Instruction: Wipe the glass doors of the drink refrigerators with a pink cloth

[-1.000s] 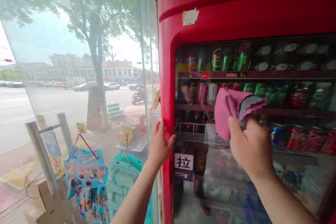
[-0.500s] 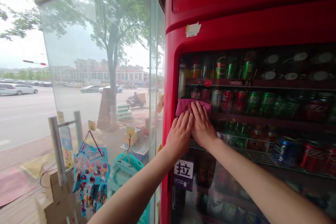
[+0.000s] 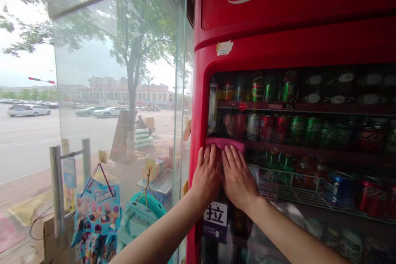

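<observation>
Both hands are side by side and almost touching – the left hand [image 3: 207, 174] and right hand [image 3: 239, 178] are flat and open with fingers spread, pressing a folded pink cloth [image 3: 225, 143] against the glass door [image 3: 309, 218] of a red drinks fridge [image 3: 278, 45], no real grip on it. Only the cloth's top strip shows above the fingertips, just under a row of soda cans [image 3: 266, 128] – a "拉" pull sticker [image 3: 215, 216] sits right below the hands, and a wire rack [image 3: 293, 196] runs off to the right behind the glass.
</observation>
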`<state>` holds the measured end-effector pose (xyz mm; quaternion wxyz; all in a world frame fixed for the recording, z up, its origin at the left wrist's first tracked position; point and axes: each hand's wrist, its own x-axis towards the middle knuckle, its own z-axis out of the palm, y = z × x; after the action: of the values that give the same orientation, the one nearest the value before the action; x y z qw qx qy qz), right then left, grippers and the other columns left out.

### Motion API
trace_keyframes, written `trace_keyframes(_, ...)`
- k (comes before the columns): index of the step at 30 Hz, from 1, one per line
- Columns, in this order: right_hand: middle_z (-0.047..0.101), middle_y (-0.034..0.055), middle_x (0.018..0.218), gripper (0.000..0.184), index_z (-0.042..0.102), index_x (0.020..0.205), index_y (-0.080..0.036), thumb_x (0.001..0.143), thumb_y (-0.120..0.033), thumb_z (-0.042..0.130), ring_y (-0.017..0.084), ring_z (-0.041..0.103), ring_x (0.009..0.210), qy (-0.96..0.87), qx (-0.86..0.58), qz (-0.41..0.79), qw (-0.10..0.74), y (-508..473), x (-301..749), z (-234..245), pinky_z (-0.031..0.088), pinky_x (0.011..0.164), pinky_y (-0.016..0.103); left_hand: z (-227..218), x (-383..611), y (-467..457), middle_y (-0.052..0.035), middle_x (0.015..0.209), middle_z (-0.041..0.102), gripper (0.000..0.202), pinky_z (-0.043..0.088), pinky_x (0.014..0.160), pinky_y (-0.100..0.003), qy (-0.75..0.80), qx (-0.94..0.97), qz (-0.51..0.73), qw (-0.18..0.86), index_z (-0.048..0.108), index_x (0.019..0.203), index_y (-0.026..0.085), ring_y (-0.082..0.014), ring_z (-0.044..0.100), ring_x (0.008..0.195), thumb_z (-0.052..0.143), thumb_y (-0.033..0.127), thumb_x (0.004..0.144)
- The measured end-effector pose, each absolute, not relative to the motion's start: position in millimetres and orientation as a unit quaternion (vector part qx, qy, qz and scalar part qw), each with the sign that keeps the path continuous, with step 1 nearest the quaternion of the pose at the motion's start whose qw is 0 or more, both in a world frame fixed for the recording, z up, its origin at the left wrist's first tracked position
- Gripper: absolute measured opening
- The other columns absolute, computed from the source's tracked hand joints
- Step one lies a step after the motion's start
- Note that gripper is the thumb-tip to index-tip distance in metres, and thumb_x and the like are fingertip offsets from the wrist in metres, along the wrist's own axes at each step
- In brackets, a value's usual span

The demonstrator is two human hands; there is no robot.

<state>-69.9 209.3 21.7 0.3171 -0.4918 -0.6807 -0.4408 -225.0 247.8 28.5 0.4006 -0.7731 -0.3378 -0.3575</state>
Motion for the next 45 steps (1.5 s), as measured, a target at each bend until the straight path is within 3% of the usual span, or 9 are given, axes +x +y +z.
trace_keyframes(3,0.04,0.0239,0.175,0.066,0.041,0.169,-0.003,0.103,-0.011,0.048,0.04,0.038,0.164,-0.68,-0.48,-0.456,0.316,212,-68,14,0.041,0.133,0.059,16,-229,249,-0.0212,0.176,0.043,0.067,0.034,0.136,-0.059,-0.332,-0.768,-0.362,0.41,0.047,0.168,0.009,-0.0381,0.041,0.164,0.054,0.032,0.105)
trace_keyframes(8,0.036,0.0236,0.177,0.082,0.017,0.177,-0.006,0.105,-0.015,0.054,0.04,0.036,0.165,-0.673,-0.469,-0.476,0.317,226,-63,25,0.041,0.132,0.063,31,-234,261,-0.0178,0.178,0.04,0.073,0.033,0.137,-0.06,-0.308,-0.78,-0.35,0.418,0.042,0.17,0.007,-0.0347,0.038,0.166,0.053,0.042,0.107)
trace_keyframes(15,0.031,0.0225,0.179,0.067,0.038,0.171,-0.004,0.109,-0.024,0.053,0.04,0.03,0.168,-0.664,-0.471,-0.476,0.333,243,-60,117,0.029,0.137,0.063,126,-237,276,-0.0189,0.178,0.04,0.068,0.021,0.14,-0.062,-0.274,-0.781,-0.369,0.423,0.039,0.171,0.006,-0.034,0.037,0.167,0.05,0.034,0.109)
trace_keyframes(21,0.033,0.0236,0.179,0.064,0.041,0.169,0.0,0.109,-0.023,0.048,0.04,0.029,0.168,-0.655,-0.463,-0.482,0.353,252,-57,204,0.023,0.139,0.062,212,-230,284,-0.0267,0.178,0.037,0.07,0.017,0.14,-0.065,-0.256,-0.769,-0.389,0.437,0.041,0.168,0.002,-0.0389,0.036,0.166,0.053,0.034,0.107)
trace_keyframes(27,0.032,0.0236,0.179,0.067,0.04,0.168,0.002,0.108,-0.023,0.05,0.039,0.025,0.17,-0.648,-0.468,-0.487,0.351,254,-58,268,0.019,0.14,0.061,273,-226,294,-0.0269,0.176,0.04,0.067,0.012,0.14,-0.062,-0.233,-0.759,-0.403,0.454,0.044,0.166,0.001,-0.0388,0.035,0.167,0.054,0.028,0.105)
trace_keyframes(36,0.038,0.0229,0.177,0.063,0.044,0.166,0.003,0.109,-0.025,0.048,0.038,0.03,0.168,-0.639,-0.475,-0.497,0.345,242,-33,283,0.021,0.141,0.056,275,-194,291,-0.0215,0.178,0.039,0.069,0.003,0.139,-0.069,-0.23,-0.75,-0.453,0.423,0.041,0.169,0.009,-0.0377,0.032,0.168,0.053,0.027,0.103)
trace_keyframes(45,0.038,0.0235,0.177,0.064,0.046,0.165,0.002,0.106,-0.022,0.048,0.037,0.031,0.168,-0.617,-0.473,-0.529,0.339,198,79,277,0.024,0.139,0.058,275,-93,249,-0.0172,0.179,0.04,0.067,0.004,0.138,-0.069,-0.191,-0.761,-0.471,0.404,0.042,0.169,0.013,-0.0354,0.03,0.169,0.05,0.035,0.106)
